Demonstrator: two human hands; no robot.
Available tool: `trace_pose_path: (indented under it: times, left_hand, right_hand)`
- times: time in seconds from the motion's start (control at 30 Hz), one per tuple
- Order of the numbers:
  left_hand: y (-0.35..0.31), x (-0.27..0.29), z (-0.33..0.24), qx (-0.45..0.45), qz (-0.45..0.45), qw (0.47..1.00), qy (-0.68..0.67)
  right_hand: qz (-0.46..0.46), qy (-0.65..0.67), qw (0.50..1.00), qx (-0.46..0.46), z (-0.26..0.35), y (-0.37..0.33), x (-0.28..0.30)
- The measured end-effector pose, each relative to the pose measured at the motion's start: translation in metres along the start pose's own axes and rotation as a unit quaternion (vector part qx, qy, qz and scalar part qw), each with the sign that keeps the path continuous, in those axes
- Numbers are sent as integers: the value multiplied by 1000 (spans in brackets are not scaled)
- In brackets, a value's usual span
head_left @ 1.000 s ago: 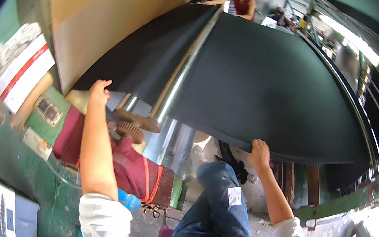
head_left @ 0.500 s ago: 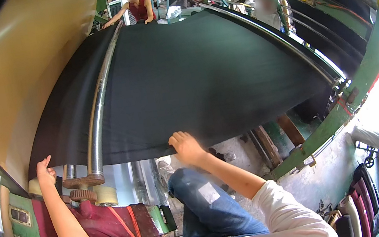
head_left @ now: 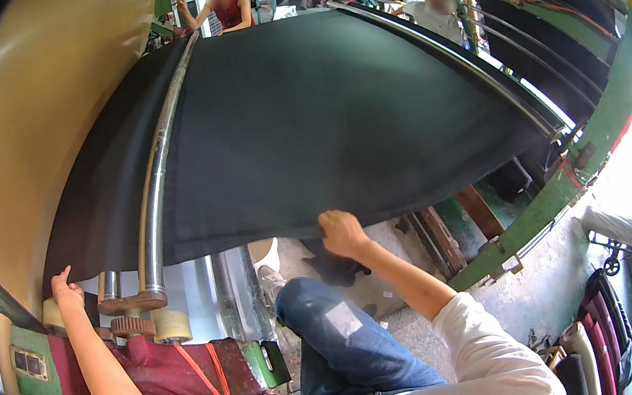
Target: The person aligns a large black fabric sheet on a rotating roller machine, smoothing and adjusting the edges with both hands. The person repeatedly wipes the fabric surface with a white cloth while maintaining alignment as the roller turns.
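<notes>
Black Sheet at Roller: Hand Positions

The black sheet (head_left: 338,129) spans the centre of the view, its near edge in front of the person. A large tan curved surface (head_left: 37,133) stands along its left side. A metal roller (head_left: 154,189) runs lengthwise over the left part of the sheet. A maroon cover (head_left: 155,377), tied with orange cord, lies below the roller's near end. The right hand (head_left: 344,232) is closed, fingers curled on the sheet's near edge. The left hand (head_left: 66,290) is partly curled at the near-left corner; its grip cannot be determined. A brown toothed gear (head_left: 133,326) sits beside the cover.
</notes>
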State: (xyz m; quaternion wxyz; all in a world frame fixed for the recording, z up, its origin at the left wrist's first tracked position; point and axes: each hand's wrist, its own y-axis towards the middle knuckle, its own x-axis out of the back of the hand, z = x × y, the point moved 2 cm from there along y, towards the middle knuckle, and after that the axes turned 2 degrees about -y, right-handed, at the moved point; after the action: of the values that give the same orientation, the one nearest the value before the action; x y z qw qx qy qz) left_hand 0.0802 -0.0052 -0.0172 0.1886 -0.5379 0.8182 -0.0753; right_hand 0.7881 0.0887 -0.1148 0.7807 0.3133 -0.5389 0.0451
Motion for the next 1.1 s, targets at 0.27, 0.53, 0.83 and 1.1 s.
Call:
trace_pose_path:
  times: [0.27,0.53,0.83,1.1]
  left_hand:
    - [-44,-43,14,92,200,970,104]
    - [-31,-14,-2,42,120,990,61]
    - [-32,-9,-5,-3,32,999,-1]
    - [-30,-10,2,0,145,989,23]
  right_hand:
    - [26,69,997,35,57,-8,0]
    - [-98,62,987,108,55,44,11]
    - [-88,-79,991,-67,-34,36,-13]
    - [-94,11,990,100,14,-14,-7]
